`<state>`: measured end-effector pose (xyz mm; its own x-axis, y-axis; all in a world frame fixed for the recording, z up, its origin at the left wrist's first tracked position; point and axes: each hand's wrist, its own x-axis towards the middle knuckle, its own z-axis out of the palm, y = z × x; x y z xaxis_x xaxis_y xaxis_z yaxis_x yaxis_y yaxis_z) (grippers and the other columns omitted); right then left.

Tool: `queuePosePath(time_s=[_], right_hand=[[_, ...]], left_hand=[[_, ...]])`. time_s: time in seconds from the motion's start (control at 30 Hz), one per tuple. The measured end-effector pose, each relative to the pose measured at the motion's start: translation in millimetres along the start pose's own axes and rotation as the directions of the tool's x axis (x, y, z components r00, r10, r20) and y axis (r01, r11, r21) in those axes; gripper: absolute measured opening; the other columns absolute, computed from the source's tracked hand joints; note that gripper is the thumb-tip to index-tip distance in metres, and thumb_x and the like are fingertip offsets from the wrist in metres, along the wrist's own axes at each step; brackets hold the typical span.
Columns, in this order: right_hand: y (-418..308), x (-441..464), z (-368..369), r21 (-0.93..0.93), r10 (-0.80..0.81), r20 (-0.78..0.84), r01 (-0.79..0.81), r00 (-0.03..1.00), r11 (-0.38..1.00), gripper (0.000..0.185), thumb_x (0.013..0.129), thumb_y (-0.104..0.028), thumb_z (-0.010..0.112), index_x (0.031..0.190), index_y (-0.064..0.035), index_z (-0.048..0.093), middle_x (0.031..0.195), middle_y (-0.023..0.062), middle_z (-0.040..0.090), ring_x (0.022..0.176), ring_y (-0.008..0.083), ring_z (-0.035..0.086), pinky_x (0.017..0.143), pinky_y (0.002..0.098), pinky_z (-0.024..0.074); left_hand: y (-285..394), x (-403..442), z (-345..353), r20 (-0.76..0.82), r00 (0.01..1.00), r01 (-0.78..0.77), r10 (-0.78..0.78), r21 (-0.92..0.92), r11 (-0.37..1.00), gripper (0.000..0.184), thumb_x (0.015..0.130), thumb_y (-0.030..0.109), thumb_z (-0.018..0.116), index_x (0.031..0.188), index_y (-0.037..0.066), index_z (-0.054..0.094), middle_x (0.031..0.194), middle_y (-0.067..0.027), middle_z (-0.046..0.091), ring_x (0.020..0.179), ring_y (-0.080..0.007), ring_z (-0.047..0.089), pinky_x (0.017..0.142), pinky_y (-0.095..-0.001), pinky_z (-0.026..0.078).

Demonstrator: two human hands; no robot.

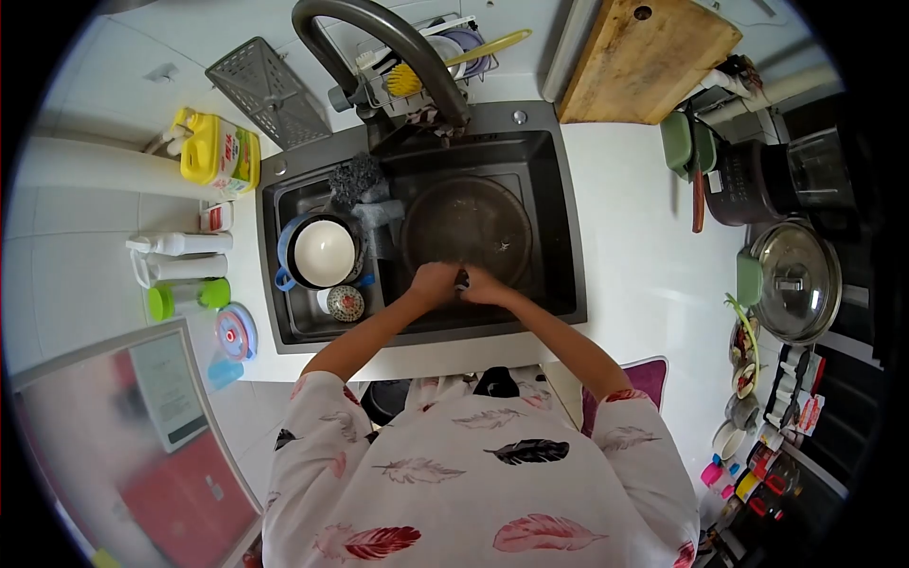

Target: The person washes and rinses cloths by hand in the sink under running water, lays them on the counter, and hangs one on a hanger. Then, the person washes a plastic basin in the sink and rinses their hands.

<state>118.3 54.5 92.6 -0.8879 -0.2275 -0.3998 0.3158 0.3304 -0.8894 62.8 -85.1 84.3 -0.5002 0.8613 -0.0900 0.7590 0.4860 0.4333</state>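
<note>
A round dark pan point(464, 222) lies in the large right basin of the black sink point(568, 284), its inside wet and brownish. At its near edge, my left hand point(436, 283) and my right hand point(485, 285) are closed side by side. Between them a small dark piece shows, which looks like the pan's handle; the fingers cover most of it. In the left basin sits a white bowl point(324, 253) inside a blue-handled pot point(285, 276). Just in front of that is a patterned round lid or cup point(346, 304).
A curved faucet point(379, 24) arches over the sink. A dark scrubber point(355, 178) and a grey cloth point(378, 213) rest on the divider. Yellow detergent jug point(218, 156) stands left; a wooden cutting board point(644, 57) leans behind right. A glass lid point(795, 282) stands far right.
</note>
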Motion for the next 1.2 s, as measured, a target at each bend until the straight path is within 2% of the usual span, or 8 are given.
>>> queuePosePath(time_s=[0.17, 0.23, 0.37, 0.57, 0.63, 0.8, 1.03, 1.2], right_hand=[[-26.8, -38.1, -2.3, -0.713, -0.41, -0.182, 0.167, 0.894, 0.681, 0.068, 0.058, -0.01, 0.065, 0.119, -0.0125, 0.038, 0.117, 0.0128, 0.039, 0.102, 0.0298, 0.041, 0.087, 0.0412, 0.0324], [-24.2, -36.4, 1.3, -0.87, -0.592, -0.035, 0.267, 0.805, 0.414, 0.067, 0.059, -0.013, 0.065, 0.12, -0.0141, 0.038, 0.118, 0.0112, 0.038, 0.101, 0.0297, 0.041, 0.087, 0.0425, 0.0315], [-2.9, -19.8, 6.1, -0.876, -0.643, -0.027, 0.292, 0.765, 0.385, 0.043, 0.067, -0.016, 0.053, 0.109, -0.0104, 0.045, 0.098, 0.0076, 0.049, 0.089, 0.0246, 0.049, 0.069, 0.0372, 0.0427], [8.6, -2.2, 12.1, -0.874, -0.486, 0.048, 0.273, 0.873, 0.403, 0.018, 0.066, -0.014, 0.053, 0.081, -0.0055, 0.051, 0.07, 0.0089, 0.054, 0.062, 0.0245, 0.057, 0.047, 0.0318, 0.0464], [8.7, 5.9, 16.4, -0.858, -0.434, -0.023, 0.205, 0.9, 0.471, 0.013, 0.066, -0.013, 0.053, 0.076, -0.0053, 0.051, 0.065, 0.0113, 0.055, 0.057, 0.0264, 0.057, 0.047, 0.0342, 0.0464], [-7.2, 4.0, 31.3, -0.527, -0.004, -0.37, -0.206, 0.929, 0.824, 0.015, 0.065, -0.011, 0.056, 0.072, 0.0019, 0.056, 0.068, 0.022, 0.057, 0.065, 0.0327, 0.058, 0.056, 0.0368, 0.0476], [-7.8, 14.2, 61.2, 0.108, 0.138, -0.674, -0.088, 0.726, 0.99, 0.012, 0.062, -0.01, 0.058, 0.059, 0.0002, 0.054, 0.056, 0.0177, 0.055, 0.052, 0.0288, 0.057, 0.046, 0.0352, 0.0441], [-48.8, -4.3, 57.9, 0.945, 0.462, -0.157, -0.003, 0.873, 0.327, 0.01, 0.06, -0.004, 0.053, 0.054, -0.0067, 0.045, 0.048, 0.0, 0.037, 0.035, 0.0092, 0.031, 0.033, 0.0219, 0.0219]], left_hand=[[-6.7, 3.9, -27.2, 0.759, 0.578, 0.79, -0.299, -0.43, 0.437, 0.011, 0.067, 0.009, 0.056, 0.073, 0.004, 0.049, 0.062, -0.0067, 0.051, 0.051, -0.0152, 0.051, 0.037, -0.0263, 0.039], [-21.9, 0.6, -10.6, 0.899, 0.416, 0.899, 0.135, -0.385, -0.207, 0.013, 0.068, 0.009, 0.059, 0.075, 0.003, 0.051, 0.063, -0.0047, 0.051, 0.052, -0.0093, 0.048, 0.035, -0.0214, 0.036], [-13.6, 4.8, -12.2, 0.837, 0.358, 0.932, 0.413, -0.294, -0.212, 0.011, 0.071, 0.012, 0.058, 0.076, 0.004, 0.052, 0.064, -0.0058, 0.055, 0.053, -0.0094, 0.051, 0.037, -0.0191, 0.037], [-5.0, 13.5, -14.5, 0.915, 0.403, 0.751, 0.024, -0.345, 0.563, 0.017, 0.066, 0.013, 0.059, 0.077, 0.002, 0.054, 0.065, -0.0121, 0.058, 0.06, -0.0175, 0.058, 0.045, -0.0274, 0.045], [-1.1, 5.4, -6.0, 0.406, 0.906, 0.221, -0.121, -0.209, 0.953, 0.021, 0.068, 0.015, 0.054, 0.083, 0.001, 0.051, 0.067, -0.0183, 0.058, 0.059, -0.0261, 0.059, 0.052, -0.0352, 0.047], [-2.2, 7.0, -14.6, 0.191, 0.979, 0.05, -0.064, 0.078, 0.996, 0.032, 0.065, 0.015, 0.057, 0.094, 0.006, 0.049, 0.066, -0.0168, 0.058, 0.063, -0.0281, 0.059, 0.051, -0.0375, 0.046], [-26.5, 21.2, -43.5, 0.037, 0.821, -0.558, 0.569, 0.26, 0.788, 0.022, 0.067, 0.018, 0.053, 0.087, 0.014, 0.046, 0.06, -0.0057, 0.05, 0.056, -0.0231, 0.056, 0.044, -0.0317, 0.043], [-31.4, 40.1, -65.7, 0.133, 0.66, -0.746, 0.739, 0.223, 0.627, 0.013, 0.069, 0.021, 0.049, 0.081, 0.017, 0.045, 0.062, -0.0066, 0.051, 0.053, -0.0247, 0.056, 0.041, -0.0332, 0.043]])
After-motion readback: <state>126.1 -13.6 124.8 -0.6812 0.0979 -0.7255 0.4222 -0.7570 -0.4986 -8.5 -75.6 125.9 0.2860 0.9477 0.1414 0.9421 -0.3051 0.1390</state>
